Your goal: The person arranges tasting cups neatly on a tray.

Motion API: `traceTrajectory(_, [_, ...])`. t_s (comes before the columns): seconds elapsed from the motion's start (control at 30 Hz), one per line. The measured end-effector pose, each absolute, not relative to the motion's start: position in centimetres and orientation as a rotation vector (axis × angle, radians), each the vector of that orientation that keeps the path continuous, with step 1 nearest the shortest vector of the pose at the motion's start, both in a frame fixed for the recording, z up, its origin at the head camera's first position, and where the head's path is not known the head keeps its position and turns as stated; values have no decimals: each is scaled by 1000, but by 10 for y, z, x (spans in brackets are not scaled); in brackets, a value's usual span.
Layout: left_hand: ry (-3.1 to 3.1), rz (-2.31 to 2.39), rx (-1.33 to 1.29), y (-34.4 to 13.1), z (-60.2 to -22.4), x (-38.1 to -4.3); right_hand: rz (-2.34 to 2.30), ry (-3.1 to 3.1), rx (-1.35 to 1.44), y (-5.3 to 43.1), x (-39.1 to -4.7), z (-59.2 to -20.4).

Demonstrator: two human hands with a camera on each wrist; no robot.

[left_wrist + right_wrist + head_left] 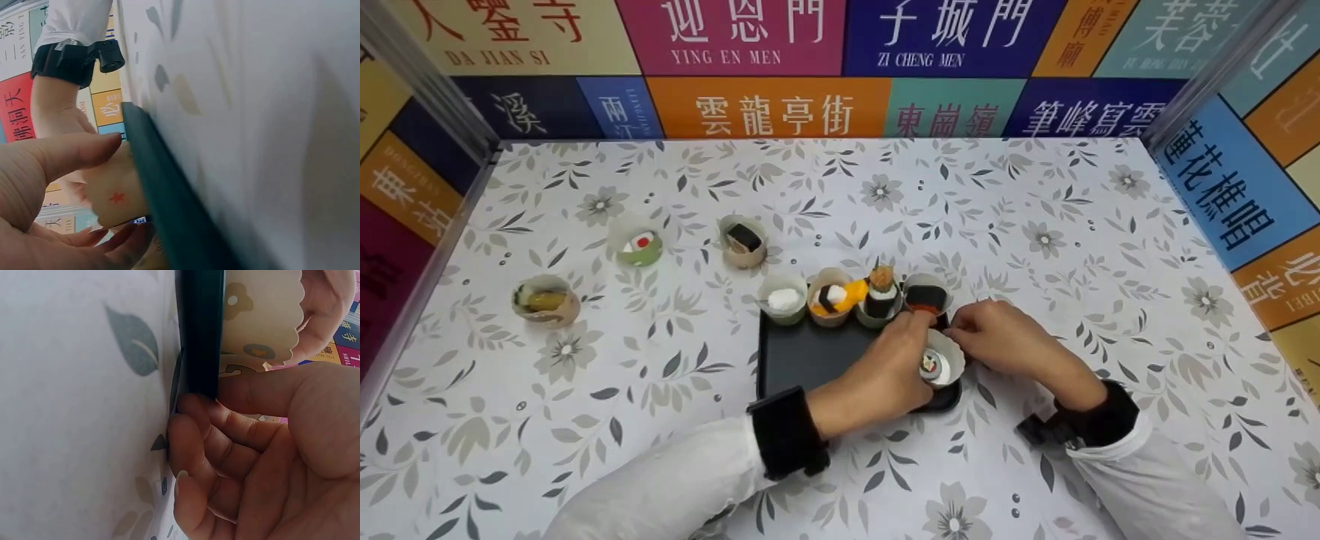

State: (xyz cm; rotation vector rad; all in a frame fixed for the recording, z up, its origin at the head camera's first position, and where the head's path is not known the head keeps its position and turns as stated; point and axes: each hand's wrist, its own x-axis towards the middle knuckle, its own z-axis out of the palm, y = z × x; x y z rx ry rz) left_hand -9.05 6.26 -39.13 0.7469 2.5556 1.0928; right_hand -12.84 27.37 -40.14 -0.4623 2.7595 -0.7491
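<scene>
Floral tabletop [982, 202]: paper cup [951, 361] between left fingers [913, 330] at tray [811, 354] edge

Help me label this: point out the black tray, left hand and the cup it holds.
Black tray [810, 352]: head view, bare surface.
Left hand [885, 367]: head view, its back.
Cup [119, 183]: left wrist view, outer wall.

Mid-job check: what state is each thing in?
Left hand, holding the near cup
Near cup, upright, filled
Right hand, gripping the tray's edge
Tray, partly filled
Four far-row cups, upright, filled
Green cup off the tray, upright, filled
Leftmost cup, upright, filled
Brown cup beyond the tray, upright, filled
</scene>
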Motion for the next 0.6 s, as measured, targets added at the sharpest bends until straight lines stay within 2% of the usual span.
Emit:
traceTrajectory(0.33, [2652,1139,808,33,-376,-77,-744,2766,-473,273,-129,-402])
traceTrajectory(0.6, [2784,1187,789,-18,-376,-65,-717,2762,-460,273,-129,-400])
